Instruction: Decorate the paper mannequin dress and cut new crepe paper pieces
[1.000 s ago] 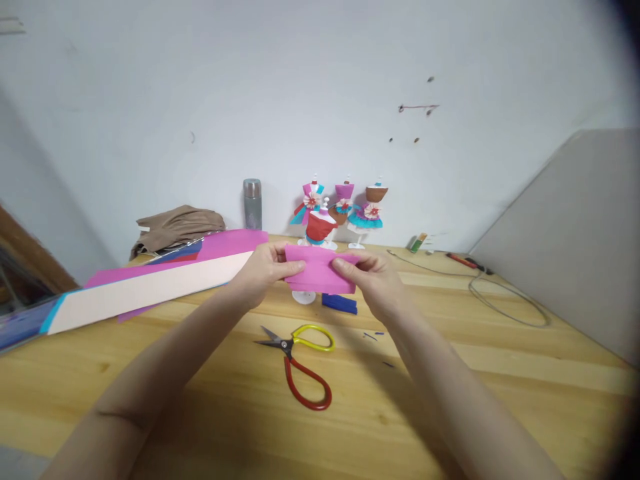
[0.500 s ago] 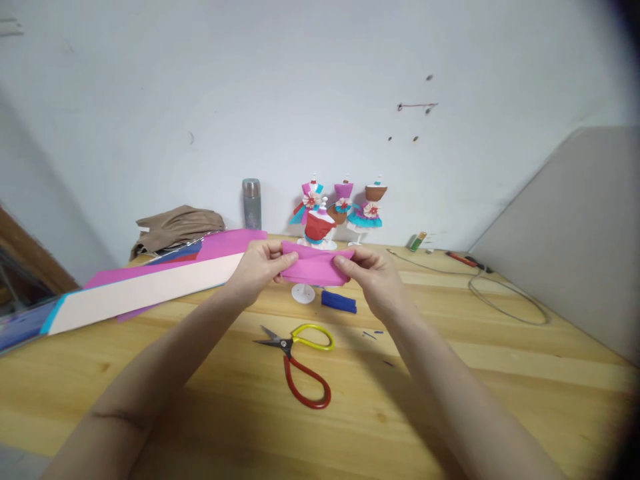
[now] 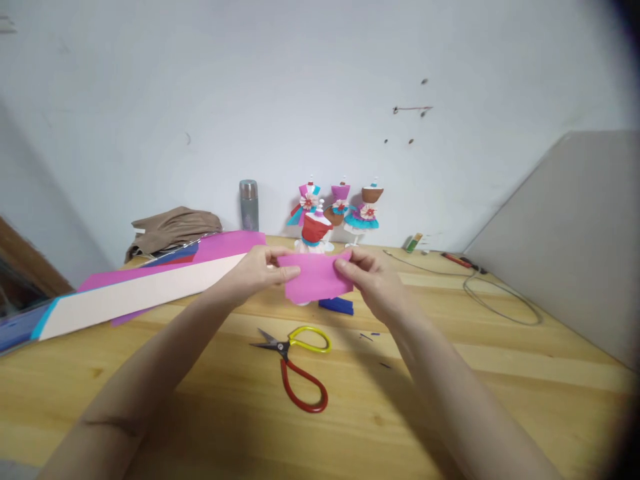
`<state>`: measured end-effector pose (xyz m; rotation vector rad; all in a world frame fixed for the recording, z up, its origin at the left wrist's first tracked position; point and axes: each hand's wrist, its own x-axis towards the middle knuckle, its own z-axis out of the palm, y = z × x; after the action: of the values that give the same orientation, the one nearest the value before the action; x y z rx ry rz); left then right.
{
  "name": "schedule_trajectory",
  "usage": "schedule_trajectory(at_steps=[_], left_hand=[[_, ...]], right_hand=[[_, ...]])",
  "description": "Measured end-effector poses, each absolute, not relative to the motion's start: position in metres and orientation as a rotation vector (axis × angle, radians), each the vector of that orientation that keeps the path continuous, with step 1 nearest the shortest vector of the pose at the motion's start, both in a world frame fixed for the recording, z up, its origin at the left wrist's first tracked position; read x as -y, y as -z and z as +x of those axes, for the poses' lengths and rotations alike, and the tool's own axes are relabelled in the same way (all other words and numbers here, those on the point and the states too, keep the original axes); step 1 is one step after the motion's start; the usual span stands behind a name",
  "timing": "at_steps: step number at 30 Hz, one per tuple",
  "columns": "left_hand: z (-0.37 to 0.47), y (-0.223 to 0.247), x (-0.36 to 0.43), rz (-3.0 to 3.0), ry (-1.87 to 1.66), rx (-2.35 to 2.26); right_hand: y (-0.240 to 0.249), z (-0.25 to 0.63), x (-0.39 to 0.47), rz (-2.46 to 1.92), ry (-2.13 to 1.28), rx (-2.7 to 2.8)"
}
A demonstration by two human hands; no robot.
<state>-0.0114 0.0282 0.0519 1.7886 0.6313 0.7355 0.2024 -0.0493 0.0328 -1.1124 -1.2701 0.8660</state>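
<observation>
A pink sheet [image 3: 319, 280] is stretched between my two hands above the middle of the table. My left hand [image 3: 260, 272] pinches its left edge, thumb in front. On the right edge, my right hand [image 3: 369, 275] pinches it the same way. Right behind the sheet stands a small mannequin [image 3: 316, 230] in a red top with a blue band; the sheet hides its base. A folded blue piece [image 3: 337, 306] lies just below the sheet, partly covered. Nearer to me, open scissors [image 3: 295, 363] with one yellow and one red handle lie flat.
Three dressed mannequins [image 3: 370, 207] stand by the wall, with a grey bottle [image 3: 249, 205] to their left. Long coloured sheets [image 3: 145, 287] and a brown cloth [image 3: 175, 230] lie at left. A cable [image 3: 493, 308], a red-handled tool [image 3: 456, 260] and a green item [image 3: 413, 243] are at right.
The pink sheet now hangs lower and looks taller, covering most of the front mannequin's white base. Both hands still hold its edges. The view has shifted slightly.
</observation>
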Motion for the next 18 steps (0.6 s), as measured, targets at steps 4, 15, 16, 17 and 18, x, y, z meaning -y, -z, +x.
schedule_trajectory(at_steps=[4, 15, 16, 17, 18], left_hand=[[-0.005, -0.048, -0.023, 1.789, -0.650, -0.568], [0.011, -0.030, -0.014, 1.388, -0.801, -0.604], [0.012, -0.030, -0.013, 1.382, -0.810, -0.606], [0.012, -0.031, -0.013, 1.389, -0.818, -0.602], [0.012, -0.031, -0.012, 1.404, -0.827, -0.591]], right_hand=[[-0.033, 0.192, 0.056, -1.206, -0.886, 1.515], [-0.041, 0.197, 0.057, -1.061, -0.928, 1.364], [-0.041, 0.198, 0.057, -1.065, -0.932, 1.349], [-0.040, 0.197, 0.056, -1.070, -0.926, 1.334], [-0.040, 0.197, 0.056, -1.076, -0.917, 1.324]])
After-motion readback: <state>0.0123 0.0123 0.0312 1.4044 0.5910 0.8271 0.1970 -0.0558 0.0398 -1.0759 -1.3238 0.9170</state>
